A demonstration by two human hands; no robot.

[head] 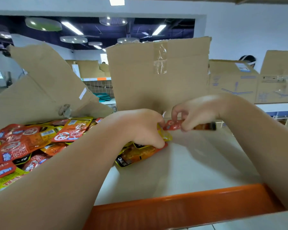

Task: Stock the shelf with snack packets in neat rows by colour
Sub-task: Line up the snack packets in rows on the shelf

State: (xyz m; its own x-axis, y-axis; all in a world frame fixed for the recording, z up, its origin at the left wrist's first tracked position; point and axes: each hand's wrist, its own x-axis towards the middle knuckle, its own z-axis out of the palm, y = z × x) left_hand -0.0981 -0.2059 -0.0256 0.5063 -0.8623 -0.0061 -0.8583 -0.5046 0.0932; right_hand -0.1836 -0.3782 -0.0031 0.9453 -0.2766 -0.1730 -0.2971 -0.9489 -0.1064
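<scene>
Pinching a red snack packet just above the white shelf, the right hand is sorting by colour. The left hand grips a yellow packet at the edge of the mixed pile. Next, the red one probably needs laying flat to start a row.

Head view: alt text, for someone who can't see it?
On a white shelf, the right hand pinches a red packet while the left hand grips yellow and orange packets. A mixed pile of packets lies left; cardboard flaps stand behind.
</scene>
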